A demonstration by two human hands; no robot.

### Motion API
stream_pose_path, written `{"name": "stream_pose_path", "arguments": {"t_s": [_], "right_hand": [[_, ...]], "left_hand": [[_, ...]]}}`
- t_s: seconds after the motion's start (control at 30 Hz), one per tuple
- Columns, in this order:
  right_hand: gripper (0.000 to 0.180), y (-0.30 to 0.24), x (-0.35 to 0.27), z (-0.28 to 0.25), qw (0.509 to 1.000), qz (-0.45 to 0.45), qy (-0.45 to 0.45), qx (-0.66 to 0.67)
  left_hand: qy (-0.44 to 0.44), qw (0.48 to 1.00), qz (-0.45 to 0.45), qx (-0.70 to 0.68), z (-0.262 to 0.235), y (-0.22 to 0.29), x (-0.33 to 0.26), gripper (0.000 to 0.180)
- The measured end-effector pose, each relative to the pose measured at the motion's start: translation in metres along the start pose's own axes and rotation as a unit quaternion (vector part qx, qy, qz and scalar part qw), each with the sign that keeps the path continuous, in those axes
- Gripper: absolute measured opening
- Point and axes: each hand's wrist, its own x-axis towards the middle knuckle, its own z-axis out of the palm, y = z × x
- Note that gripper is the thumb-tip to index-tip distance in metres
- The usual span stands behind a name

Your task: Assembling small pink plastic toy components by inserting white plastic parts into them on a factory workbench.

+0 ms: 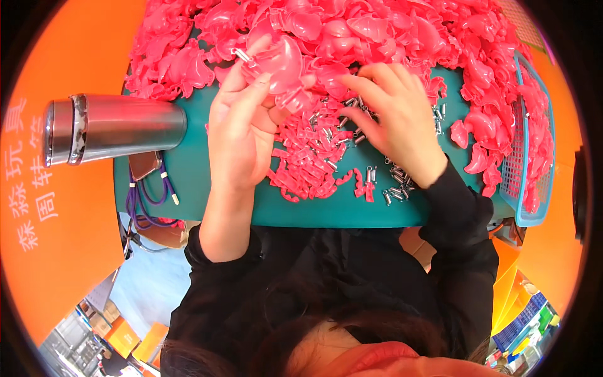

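Note:
My left hand [242,129] grips a glossy pink curved plastic shell [284,63], raised over the green tabletop. By its fingertips sits a small metal spring [242,57]. My right hand [402,110] hovers just right of the shell, thumb and index finger apart, with nothing visible between them. Beneath it lie loose metal springs [394,193], partly covered by the hand. Between both hands spreads a heap of small pink plastic pieces [308,157], with springs mixed in along its right side.
A large mound of pink shells [370,28] fills the table's far side and runs down the right. At right stands a blue basket [516,157] holding pink parts. A steel tumbler [129,122] lies at left, above a purple cord [147,198] on the green table [276,210].

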Motion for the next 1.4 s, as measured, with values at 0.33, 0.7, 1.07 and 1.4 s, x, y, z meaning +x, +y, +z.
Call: {"name": "stream_pose_path", "arguments": {"t_s": [0.33,0.7,1.07,1.4], "right_hand": [[0.031,0.015,0.010,0.004,0.995,-0.080,0.004,-0.061],[0.015,0.017,0.010,0.002,0.998,-0.062,0.033,-0.001],[0.011,0.014,0.004,-0.006,0.871,0.248,-0.047,0.422],[0.014,0.000,-0.001,-0.019,0.902,0.196,-0.024,0.383]], "left_hand": [[-0.030,0.999,0.014,0.000,0.005,-0.004,-0.001,0.051],[-0.031,0.999,-0.019,-0.009,0.007,-0.011,-0.004,0.058],[-0.052,0.996,-0.057,0.050,0.010,-0.012,-0.005,0.058],[-0.013,0.989,0.078,0.123,0.007,-0.026,-0.007,0.057]]}}
